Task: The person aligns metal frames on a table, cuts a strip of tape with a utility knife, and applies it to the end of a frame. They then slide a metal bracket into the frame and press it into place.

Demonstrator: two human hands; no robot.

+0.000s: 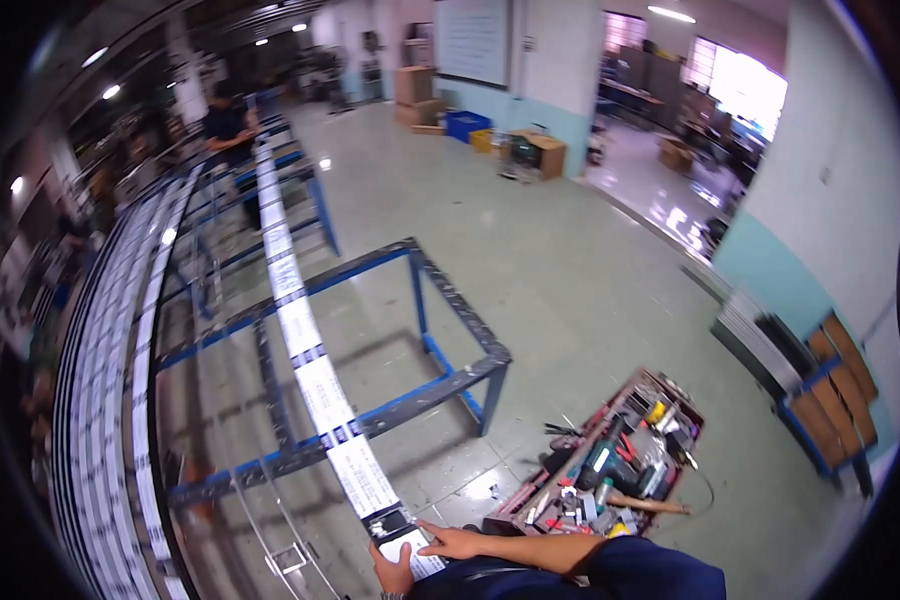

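Observation:
A long, narrow profile [320, 385] wrapped in white printed film with dark bands runs away from me across blue-framed stands. My left hand [394, 572] is wrapped around the left edge of its near end, thumb on top and the other fingers mostly hidden. From the right, my right hand [452, 542] lies over the same end, fingers stretched out and touching the white film. Just ahead of both hands, a dark uncovered patch [388, 522] crosses the profile, with small details I cannot make out.
More film-wrapped profiles [100, 400] lie side by side at left. Blue and black stands [410, 375] support the long one. Right of me, a red toolbox [505, 522] holds a drill [602, 462] and a hammer [650, 504]. A co-worker [228, 125] stands at the far end.

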